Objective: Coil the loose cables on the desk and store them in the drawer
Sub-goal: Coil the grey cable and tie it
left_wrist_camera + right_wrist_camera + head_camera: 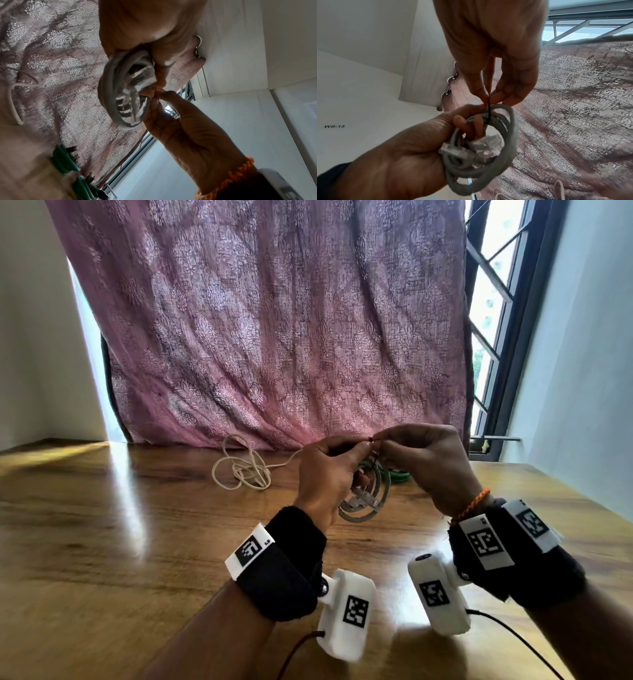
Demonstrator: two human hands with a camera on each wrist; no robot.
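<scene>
My left hand (329, 470) grips a coiled grey network cable (376, 501) above the wooden desk (137, 525); its clear plugs (481, 147) sit inside the coil (510, 135). My right hand (424, 460) pinches a thin black tie (488, 108) at the top of the coil, right against my left thumb. In the left wrist view the grey coil (109, 94) hangs under my left fingers with the right hand (185, 128) beside it. A loose cream cable (243, 467) lies tangled at the back of the desk. A green coiled cable (399, 475) lies behind my hands.
A pink patterned curtain (274, 330) hangs behind the desk's far edge. A window with dark frames (496, 320) is at the right, white walls on both sides. Wrist cameras with black leads sit above the near part of the desk.
</scene>
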